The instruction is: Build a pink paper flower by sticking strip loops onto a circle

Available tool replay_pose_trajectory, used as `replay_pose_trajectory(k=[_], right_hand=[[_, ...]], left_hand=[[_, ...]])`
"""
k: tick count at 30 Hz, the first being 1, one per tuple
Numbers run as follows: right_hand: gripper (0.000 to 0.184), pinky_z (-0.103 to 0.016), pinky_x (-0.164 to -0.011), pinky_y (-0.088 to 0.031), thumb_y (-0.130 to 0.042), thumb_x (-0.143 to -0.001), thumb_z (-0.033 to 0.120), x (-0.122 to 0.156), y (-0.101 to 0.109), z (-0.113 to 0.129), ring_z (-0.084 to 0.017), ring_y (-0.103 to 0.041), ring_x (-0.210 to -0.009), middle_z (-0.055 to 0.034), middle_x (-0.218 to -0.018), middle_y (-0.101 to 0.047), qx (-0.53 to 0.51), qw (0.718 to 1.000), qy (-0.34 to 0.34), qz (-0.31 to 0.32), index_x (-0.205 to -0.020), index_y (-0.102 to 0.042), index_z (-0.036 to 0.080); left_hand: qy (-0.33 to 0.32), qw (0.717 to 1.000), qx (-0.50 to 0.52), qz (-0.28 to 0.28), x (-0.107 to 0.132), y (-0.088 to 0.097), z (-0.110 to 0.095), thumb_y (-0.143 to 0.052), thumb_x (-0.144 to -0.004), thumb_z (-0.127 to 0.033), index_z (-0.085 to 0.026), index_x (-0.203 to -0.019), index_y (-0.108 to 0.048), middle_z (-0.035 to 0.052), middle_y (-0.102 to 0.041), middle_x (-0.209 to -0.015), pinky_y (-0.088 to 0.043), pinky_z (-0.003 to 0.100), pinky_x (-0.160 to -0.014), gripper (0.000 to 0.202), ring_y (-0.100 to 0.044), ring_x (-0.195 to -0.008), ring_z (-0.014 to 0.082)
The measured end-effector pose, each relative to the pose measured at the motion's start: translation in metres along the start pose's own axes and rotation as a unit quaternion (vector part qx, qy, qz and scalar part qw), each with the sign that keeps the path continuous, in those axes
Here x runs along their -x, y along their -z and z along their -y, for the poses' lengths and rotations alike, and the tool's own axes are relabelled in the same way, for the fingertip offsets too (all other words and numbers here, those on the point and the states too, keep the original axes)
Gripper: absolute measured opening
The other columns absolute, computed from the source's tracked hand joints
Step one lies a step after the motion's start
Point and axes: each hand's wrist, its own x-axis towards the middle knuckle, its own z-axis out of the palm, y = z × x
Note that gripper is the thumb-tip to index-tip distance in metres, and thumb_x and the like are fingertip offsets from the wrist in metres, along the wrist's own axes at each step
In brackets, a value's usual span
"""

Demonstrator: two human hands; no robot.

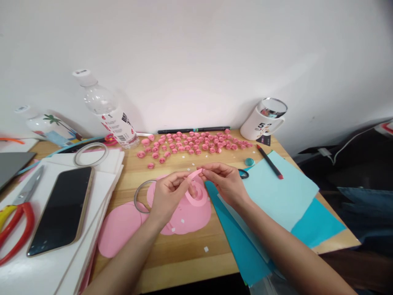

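A curling pink paper strip (pixel 197 199) hangs in a spiral between my two hands above the table. My left hand (pixel 172 189) pinches the strip near its upper end, thumb against fingers. At the strip's tip, my right hand (pixel 223 180) closes thumb and fingertips on it. Below lie overlapping pink paper circles (pixel 190 221), with another pink circle (pixel 118 229) to the left. Behind my hands, many small rolled pink paper roses (pixel 187 143) are spread in rows. A roll of tape (pixel 138 198) rests beside my left hand, partly covered by it.
Blue paper sheets (pixel 279 192) and a red-tipped pen (pixel 270 162) lie right. A mug (pixel 259 122) and a bottle (pixel 107 110) stand by the wall. On the left, a phone (pixel 63 209) and scissors (pixel 20 217) lie on white sheets. Small white scraps dot the table.
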Motion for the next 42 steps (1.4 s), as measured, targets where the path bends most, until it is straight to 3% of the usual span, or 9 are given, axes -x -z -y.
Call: replay_pose_trajectory(k=[11,21,37,42], right_hand=[[0.014,-0.025,-0.058,-0.048,-0.079,-0.056,0.023,-0.0006,0.0007,-0.0005,-0.011,-0.060,-0.057,0.0013,-0.062,-0.067,0.016,1.000,0.014,-0.006,-0.065,-0.068,0.020],[0.020,-0.032,-0.076,-0.051,-0.074,-0.064,0.029,-0.0007,0.0007,-0.0027,-0.016,-0.066,-0.072,-0.0033,-0.078,-0.073,0.018,1.000,-0.010,0.020,-0.082,-0.073,0.021],[0.013,-0.023,-0.056,-0.048,-0.077,-0.061,0.023,0.0000,0.0004,-0.0005,-0.010,-0.061,-0.056,0.0012,-0.062,-0.068,0.011,1.000,0.001,0.016,-0.070,-0.068,0.019],[0.015,-0.026,-0.065,-0.051,-0.077,-0.062,0.024,0.0001,0.0004,-0.0018,-0.012,-0.064,-0.061,0.0000,-0.068,-0.070,0.004,1.000,0.000,0.007,-0.075,-0.071,0.020]], left_hand=[[0.010,1.000,-0.018,0.016,-0.0004,-0.0005,0.0011,-0.062,-0.075,-0.026,-0.015,-0.086,-0.067,-0.0018,-0.064,-0.055,-0.044,0.020,-0.057,0.016,-0.058,-0.054,0.0103],[0.000,1.000,-0.006,-0.011,-0.0021,0.0012,0.0009,-0.061,-0.075,-0.027,-0.014,-0.084,-0.066,-0.0003,-0.064,-0.056,-0.045,0.022,-0.058,0.016,-0.058,-0.055,0.0119],[-0.008,0.999,-0.023,0.044,-0.0002,0.0002,0.0025,-0.061,-0.077,-0.024,-0.016,-0.095,-0.068,-0.0014,-0.064,-0.057,-0.046,0.022,-0.060,0.022,-0.059,-0.055,0.0106],[0.004,0.999,-0.015,0.032,-0.0009,0.0014,0.0024,-0.061,-0.077,-0.024,-0.015,-0.092,-0.067,-0.0020,-0.063,-0.056,-0.045,0.020,-0.059,0.019,-0.058,-0.054,0.0091]])
